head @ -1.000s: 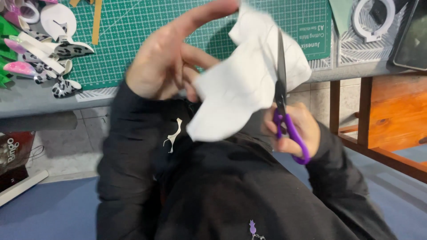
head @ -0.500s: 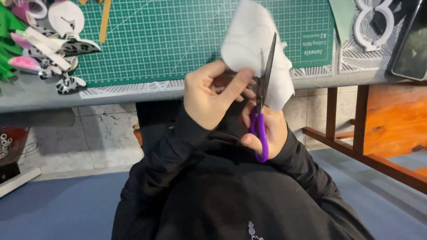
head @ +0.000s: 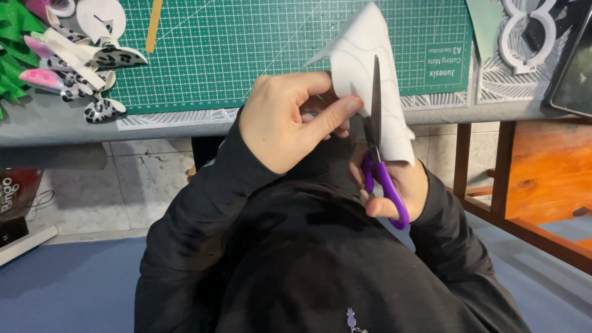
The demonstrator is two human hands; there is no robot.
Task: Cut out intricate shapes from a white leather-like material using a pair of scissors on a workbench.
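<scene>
The left hand (head: 285, 120) pinches a white sheet of foam (head: 364, 61). The right hand (head: 394, 188) holds purple-handled scissors (head: 377, 142), blades against the sheet, above a green cutting mat (head: 246, 43).

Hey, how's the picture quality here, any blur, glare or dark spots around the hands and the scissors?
Head view: sharp, no motion blur on the left hand, right hand or purple-handled scissors; soft even light, no glare on the white sheet; the black sleeves swallow detail; the table edge bows slightly.

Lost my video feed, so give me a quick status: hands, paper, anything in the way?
Left hand pinches white paper. Right hand holds purple scissors, blades into the paper. Nothing in the way.
</scene>
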